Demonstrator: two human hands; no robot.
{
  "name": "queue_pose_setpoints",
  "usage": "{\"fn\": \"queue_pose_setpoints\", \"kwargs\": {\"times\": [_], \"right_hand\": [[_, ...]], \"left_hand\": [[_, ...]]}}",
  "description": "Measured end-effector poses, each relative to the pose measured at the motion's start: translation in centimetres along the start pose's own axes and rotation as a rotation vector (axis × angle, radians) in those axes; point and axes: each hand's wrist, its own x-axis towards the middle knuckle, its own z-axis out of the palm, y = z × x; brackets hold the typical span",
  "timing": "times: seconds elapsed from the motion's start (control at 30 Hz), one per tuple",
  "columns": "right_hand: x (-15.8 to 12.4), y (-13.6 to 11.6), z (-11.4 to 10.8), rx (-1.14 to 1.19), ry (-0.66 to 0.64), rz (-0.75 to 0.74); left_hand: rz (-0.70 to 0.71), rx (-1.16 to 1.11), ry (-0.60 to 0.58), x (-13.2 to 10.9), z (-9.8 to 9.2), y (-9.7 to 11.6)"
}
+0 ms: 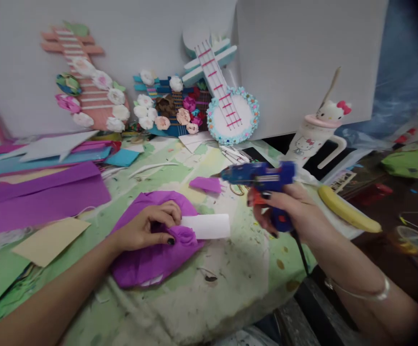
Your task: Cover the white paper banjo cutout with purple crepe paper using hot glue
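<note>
My left hand [154, 226] rests on a round piece covered in purple paper [137, 264], its fingers pinching a rolled purple paper flower [183, 236] there. A white strip [211, 227] sticks out to the right from under the fingers. My right hand [284, 204] grips a blue hot glue gun [259, 175] with an orange trigger, held above the table and apart from the purple piece. The gun's nozzle points left, over a small purple paper scrap [206, 184].
Flower-decorated paper guitars [99, 105] and a white-blue one [227, 113] lean on the wall. Purple sheets [50, 202] and a tan card [52, 240] lie left. A lidded cup [313, 139] and a banana [349, 210] are on the right. The gun's cord [302, 254] hangs down.
</note>
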Motion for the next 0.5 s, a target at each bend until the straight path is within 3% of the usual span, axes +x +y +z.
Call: {"fn": "queue_pose_setpoints", "kwargs": {"times": [0.1, 0.2, 0.5], "right_hand": [[4.0, 0.7, 1.8, -0.145, -0.166, 0.108], [6.2, 2.1, 2.4, -0.201, -0.255, 0.190], [7.1, 3.8, 3.5, -0.167, -0.459, 0.253]], "left_hand": [[-0.022, 0.072, 0.073, -0.4, 0.1, 0.2], [-0.054, 0.134, 0.151, -1.0, 0.3, 0.2], [-0.107, 0.176, 0.191, -1.5, 0.8, 0.3]]}}
